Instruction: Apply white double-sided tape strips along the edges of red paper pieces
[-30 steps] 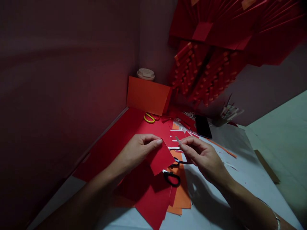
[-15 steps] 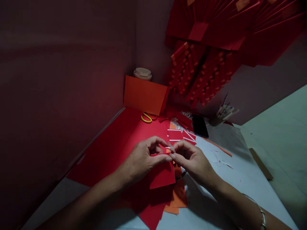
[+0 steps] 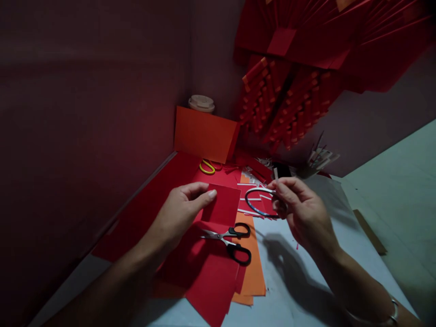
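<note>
My left hand (image 3: 175, 211) pinches the edge of a red paper piece (image 3: 223, 204) between thumb and fingers. Held up to the right, my right hand (image 3: 304, 211) closes round a thin ring that looks like a nearly used-up tape roll (image 3: 246, 200). A short pale strip (image 3: 275, 174) sticks up from its fingertips. Between and below the hands, black-handled scissors (image 3: 223, 236) lie with blades slightly apart on red paper sheets (image 3: 207, 277). Several red pieces with white strips (image 3: 252, 193) lie behind the ring, which partly covers them.
Orange sheets (image 3: 257, 277) stick out beneath the red ones. Yellow-handled scissors (image 3: 207, 167) lie near a standing orange card (image 3: 206, 136), with a lidded cup (image 3: 201, 103) behind. A phone (image 3: 282, 170) and a pen holder (image 3: 308, 170) stand back right. Red paper decorations (image 3: 289, 104) hang on the wall.
My hands have moved apart from their meeting point. The right hand has gone right and now holds the ring; the left still holds the red paper, farther left. The black scissors are uncovered.
</note>
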The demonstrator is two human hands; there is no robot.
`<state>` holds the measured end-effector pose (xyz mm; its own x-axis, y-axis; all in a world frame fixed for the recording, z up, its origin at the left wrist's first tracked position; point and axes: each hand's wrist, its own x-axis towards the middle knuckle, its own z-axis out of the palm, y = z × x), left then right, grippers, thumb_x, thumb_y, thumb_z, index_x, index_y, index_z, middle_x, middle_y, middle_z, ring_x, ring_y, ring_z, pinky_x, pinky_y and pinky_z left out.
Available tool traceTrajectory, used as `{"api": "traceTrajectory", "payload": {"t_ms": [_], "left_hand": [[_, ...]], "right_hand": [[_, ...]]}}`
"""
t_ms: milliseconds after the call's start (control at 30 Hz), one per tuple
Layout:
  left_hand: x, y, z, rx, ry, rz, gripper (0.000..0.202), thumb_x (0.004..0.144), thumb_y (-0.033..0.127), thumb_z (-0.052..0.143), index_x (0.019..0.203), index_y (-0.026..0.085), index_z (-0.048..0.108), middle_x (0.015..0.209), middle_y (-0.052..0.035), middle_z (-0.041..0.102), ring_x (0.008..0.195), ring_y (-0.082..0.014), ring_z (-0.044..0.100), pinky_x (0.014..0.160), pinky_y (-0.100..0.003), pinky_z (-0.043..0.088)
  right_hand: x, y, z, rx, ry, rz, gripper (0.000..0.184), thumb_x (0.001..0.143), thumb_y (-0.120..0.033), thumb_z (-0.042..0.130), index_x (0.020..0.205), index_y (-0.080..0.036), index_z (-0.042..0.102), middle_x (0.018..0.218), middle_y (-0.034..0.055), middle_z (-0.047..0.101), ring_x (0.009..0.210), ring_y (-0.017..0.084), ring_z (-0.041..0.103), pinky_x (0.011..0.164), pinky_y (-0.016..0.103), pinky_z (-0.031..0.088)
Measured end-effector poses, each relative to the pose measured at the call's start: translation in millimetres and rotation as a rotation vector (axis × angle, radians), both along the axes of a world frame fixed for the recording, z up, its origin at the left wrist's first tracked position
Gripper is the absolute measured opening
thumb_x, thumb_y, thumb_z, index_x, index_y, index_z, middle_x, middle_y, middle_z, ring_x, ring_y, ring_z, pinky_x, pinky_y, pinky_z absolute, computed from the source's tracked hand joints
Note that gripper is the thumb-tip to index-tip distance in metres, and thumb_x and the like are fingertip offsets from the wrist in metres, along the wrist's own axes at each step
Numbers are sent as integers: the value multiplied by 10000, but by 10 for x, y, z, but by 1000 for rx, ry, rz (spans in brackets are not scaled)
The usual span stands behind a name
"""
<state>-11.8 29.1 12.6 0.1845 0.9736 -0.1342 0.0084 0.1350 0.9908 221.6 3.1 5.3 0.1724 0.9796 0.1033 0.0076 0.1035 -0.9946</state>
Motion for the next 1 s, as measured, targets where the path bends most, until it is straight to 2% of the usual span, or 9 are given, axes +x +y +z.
{"api": "traceTrajectory", "payload": {"t_ms": [67, 133, 233, 400, 533, 633, 833, 900, 1000], "left_hand": [[-18, 16, 7, -7, -14, 30, 162, 775, 359, 689, 764, 197, 698, 677, 38, 661, 623, -107, 573, 597, -182, 425], [-22, 24, 8, -36, -36, 50, 171, 789, 367, 676, 792, 199, 706, 666, 33, 669, 605, -109, 576, 576, -182, 425], [-21, 28, -3, -78, -99, 92, 178, 775, 357, 689, 850, 197, 708, 686, 19, 688, 635, -130, 603, 592, -198, 450], [-14, 38, -37, -117, -219, 131, 212, 720, 324, 735, 885, 199, 689, 693, 11, 704, 663, -157, 624, 614, -228, 478], [6, 45, -64, -106, -191, 137, 189, 706, 316, 744, 821, 176, 687, 687, 7, 697, 632, -140, 603, 583, -209, 449], [12, 53, -79, -90, -170, 136, 174, 702, 301, 743, 802, 169, 689, 677, 10, 684, 612, -127, 581, 566, -205, 426], [10, 66, -86, -139, -220, 175, 229, 674, 298, 757, 836, 168, 661, 652, 15, 670, 580, -128, 591, 557, -218, 430], [18, 69, -93, -161, -261, 153, 232, 669, 297, 757, 823, 167, 641, 640, 19, 660, 562, -123, 587, 535, -211, 425], [25, 72, -107, -163, -304, 101, 229, 673, 297, 746, 811, 168, 616, 623, 31, 642, 545, -116, 573, 524, -204, 429]], "right_hand": [[90, 14, 75, 27, -60, -30, 197, 852, -414, 652, 902, -226, 619, 670, -24, 543, 544, 110, 479, 462, 216, 380], [149, 16, 127, 13, -143, 0, 195, 853, -410, 655, 873, -216, 634, 648, -25, 552, 539, 101, 477, 464, 206, 379], [136, -12, 139, -128, -173, 178, 218, 848, -417, 660, 828, -202, 626, 608, -37, 559, 498, 83, 468, 443, 186, 372], [-101, -121, 5, -395, -83, 560, 245, 820, -412, 687, 850, -181, 614, 672, -19, 625, 534, 87, 557, 462, 172, 412], [-229, -153, -101, -482, -96, 650, 283, 829, -448, 657, 914, -180, 622, 703, -4, 645, 598, 119, 616, 525, 201, 466], [-234, -125, -144, -394, -230, 631, 227, 871, -399, 608, 917, -178, 628, 749, 10, 657, 657, 132, 620, 584, 224, 473], [-231, -77, -253, -90, -734, 590, 139, 893, -248, 530, 915, -200, 659, 771, 22, 692, 676, 153, 606, 628, 261, 449], [-240, -74, -275, -24, -793, 597, 132, 884, -224, 535, 921, -203, 661, 797, 25, 696, 695, 156, 606, 644, 262, 447], [-246, -71, -268, -1, -772, 614, 130, 883, -208, 537, 917, -201, 663, 821, 28, 700, 720, 158, 616, 663, 261, 456]]}}
